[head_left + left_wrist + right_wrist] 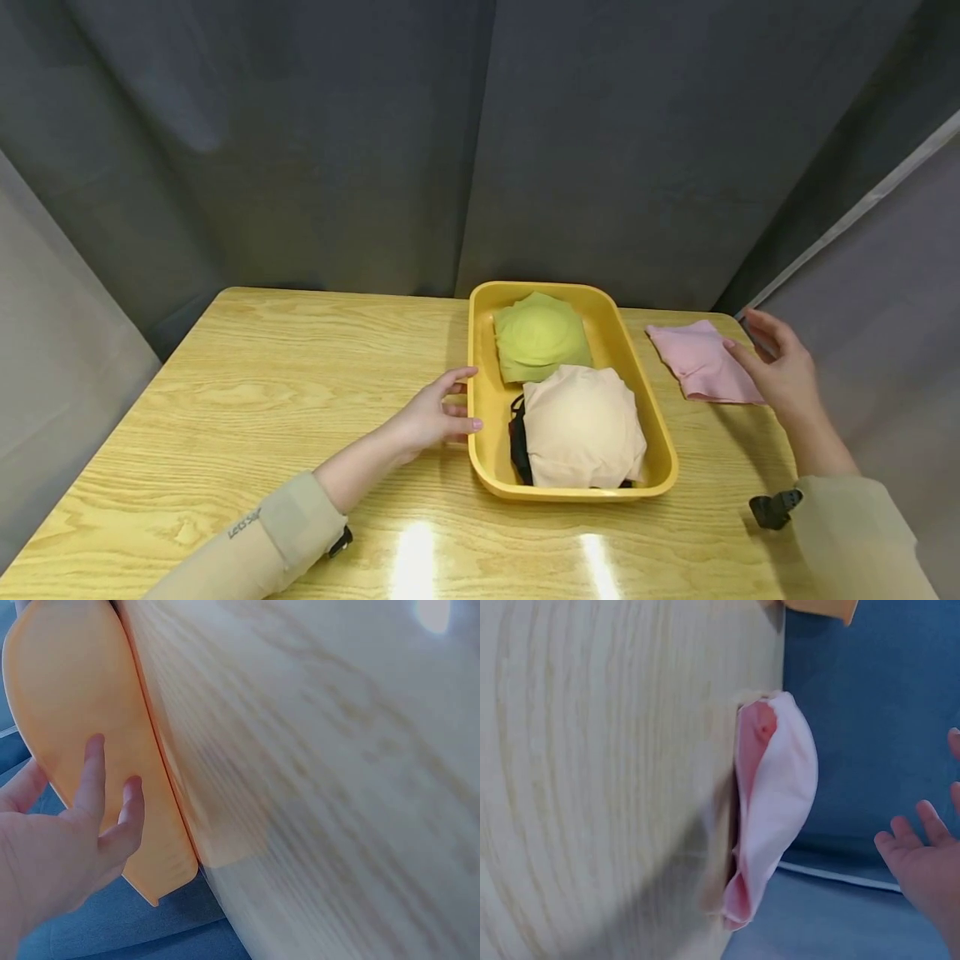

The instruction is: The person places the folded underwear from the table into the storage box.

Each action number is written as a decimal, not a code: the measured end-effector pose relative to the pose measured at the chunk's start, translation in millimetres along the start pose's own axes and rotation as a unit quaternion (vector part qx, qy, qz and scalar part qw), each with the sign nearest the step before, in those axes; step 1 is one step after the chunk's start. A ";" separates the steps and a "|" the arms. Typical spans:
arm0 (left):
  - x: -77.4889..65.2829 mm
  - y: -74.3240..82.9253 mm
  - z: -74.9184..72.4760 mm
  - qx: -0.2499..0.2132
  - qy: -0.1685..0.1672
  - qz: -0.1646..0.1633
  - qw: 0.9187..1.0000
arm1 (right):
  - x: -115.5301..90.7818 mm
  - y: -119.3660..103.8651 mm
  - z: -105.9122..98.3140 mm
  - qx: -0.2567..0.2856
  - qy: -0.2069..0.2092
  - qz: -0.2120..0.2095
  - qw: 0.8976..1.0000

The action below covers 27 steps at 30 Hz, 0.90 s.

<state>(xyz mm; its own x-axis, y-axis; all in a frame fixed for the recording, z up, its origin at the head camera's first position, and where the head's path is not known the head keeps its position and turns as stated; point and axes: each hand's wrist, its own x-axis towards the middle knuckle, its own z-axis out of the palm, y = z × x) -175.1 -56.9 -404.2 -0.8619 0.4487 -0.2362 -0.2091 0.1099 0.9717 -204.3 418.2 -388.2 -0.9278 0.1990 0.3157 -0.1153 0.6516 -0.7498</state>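
Note:
A yellow plastic bin (480, 292) stands on the wooden table. In it lie a green folded garment (542, 337) with a domed top, nearer the back, and a beige one (583, 427) at the front, over something black (519, 442) with a thin strap. My left hand (435, 414) is at the bin's left side, thumb tip over the rim and loosely spread fingers (94, 776) along the outer wall. To the right of the bin, a pink folded garment (703, 360) lies on the table. My right hand (783, 371) hovers at its right end, fingers apart and holding nothing.
The table (300, 375) has its back edge close to a dark grey curtain (337, 150). Lighter fabric panels hang at both sides, the right one (885, 292) close to my right hand.

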 end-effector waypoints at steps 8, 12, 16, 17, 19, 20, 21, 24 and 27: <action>0.8 -0.5 0.1 0.005 0.007 -0.001 1.000 | 6.3 24.5 2.2 -0.011 -0.009 0.040 0.999; 1.4 -0.3 0.4 0.005 0.007 -0.001 1.000 | 12.1 49.1 4.3 -0.008 -0.006 0.068 0.998; 1.5 0.0 0.6 0.005 0.007 0.001 1.000 | 25.3 94.7 7.4 -0.015 0.002 0.091 0.996; 1.5 -0.1 0.7 0.005 0.007 0.002 1.000 | 28.6 106.0 8.0 -0.015 0.004 0.096 0.995; 1.5 -0.2 0.7 0.003 0.007 0.002 1.000 | 34.0 123.5 8.6 -0.011 0.006 0.104 0.994; 1.5 -0.4 0.6 0.003 0.006 0.002 1.000 | 36.1 129.5 8.8 -0.006 0.006 0.107 0.994; 1.5 -0.5 0.7 0.002 0.006 0.001 1.000 | 37.6 133.5 9.1 -0.003 0.007 0.112 0.994; 1.7 -0.7 0.8 0.001 0.008 0.001 1.000 | 38.1 133.9 9.2 -0.007 0.008 0.127 0.992; 2.1 -0.9 1.0 0.002 0.008 0.001 1.000 | 33.5 116.9 8.8 -0.008 0.007 0.142 0.990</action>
<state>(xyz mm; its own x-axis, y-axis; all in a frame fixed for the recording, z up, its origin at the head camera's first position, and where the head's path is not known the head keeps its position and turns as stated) -176.3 -55.2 -405.5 -0.8698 0.4343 -0.2343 -0.2056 0.1126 0.9721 -252.0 494.6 -470.4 -0.9168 0.3860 0.1023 0.1544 0.5789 -0.8006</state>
